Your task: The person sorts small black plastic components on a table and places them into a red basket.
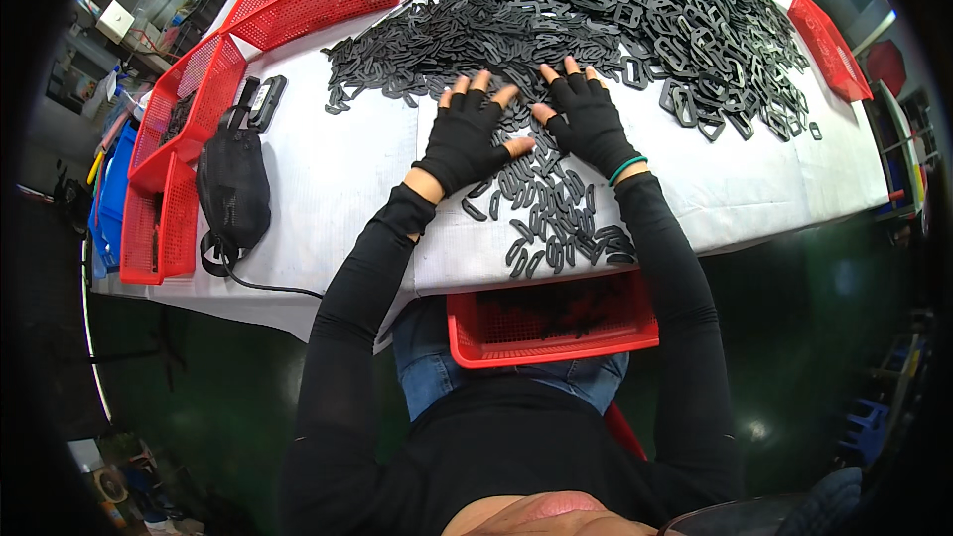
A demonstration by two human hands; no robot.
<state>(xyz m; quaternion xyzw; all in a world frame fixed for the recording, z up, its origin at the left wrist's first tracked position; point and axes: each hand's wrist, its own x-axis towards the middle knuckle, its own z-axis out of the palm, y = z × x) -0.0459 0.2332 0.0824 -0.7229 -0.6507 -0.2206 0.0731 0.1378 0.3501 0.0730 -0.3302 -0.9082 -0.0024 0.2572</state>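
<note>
My left hand (469, 139), in a black fingerless glove, lies with spread fingers at the near edge of a heap of small curved black plastic pieces (467, 35). Beside it my right hand (591, 129), gloved likewise and with a green band at the wrist, also has its fingers apart. Neither hand grips anything. Between and below the hands, loose black pieces (551, 206) trail to the table's near edge. Under that edge, on my lap, sits a red plastic basket (556, 345) with some black pieces inside; the tabletop partly hides it.
Larger black ring-shaped pieces (695, 30) are heaped at the far right of the white-covered table (342, 179). Red baskets (323, 5) line the left and far-left side. A black pouch (233, 189) with a cord lies at left. Another red basket (832, 45) stands at far right.
</note>
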